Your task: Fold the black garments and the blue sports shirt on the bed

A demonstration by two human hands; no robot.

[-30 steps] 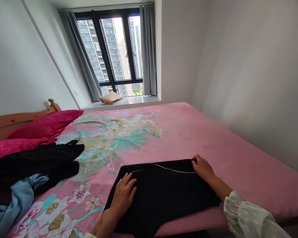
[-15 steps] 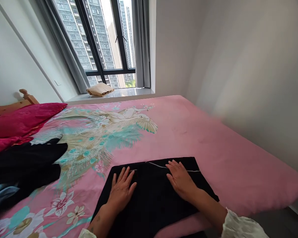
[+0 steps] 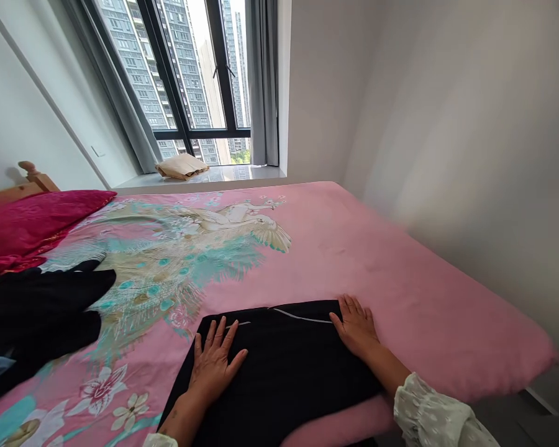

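Observation:
A black garment with thin white lines near its far edge (image 3: 279, 366) lies flat at the near side of the bed; its exact kind is unclear. My left hand (image 3: 214, 366) rests flat on its left part, fingers spread. On the far right corner lies my right hand (image 3: 356, 326), palm down with fingers stretched out, partly covering the corner and the end of a white line. Neither hand grips the cloth. The garment's near end runs out of view at the bottom.
A pink bedsheet (image 3: 345, 248) with a bird print covers the bed. Dark clothes (image 3: 41, 304) lie in a heap at left, below red pillows (image 3: 41, 217). On the windowsill sits a beige folded cloth (image 3: 181, 166). A wall (image 3: 470, 124) stands beyond the bed's right side.
My right hand has slid right, from the garment's upper middle to its far right corner. My left hand has shifted slightly left and stays flat on the cloth. The view has turned a little.

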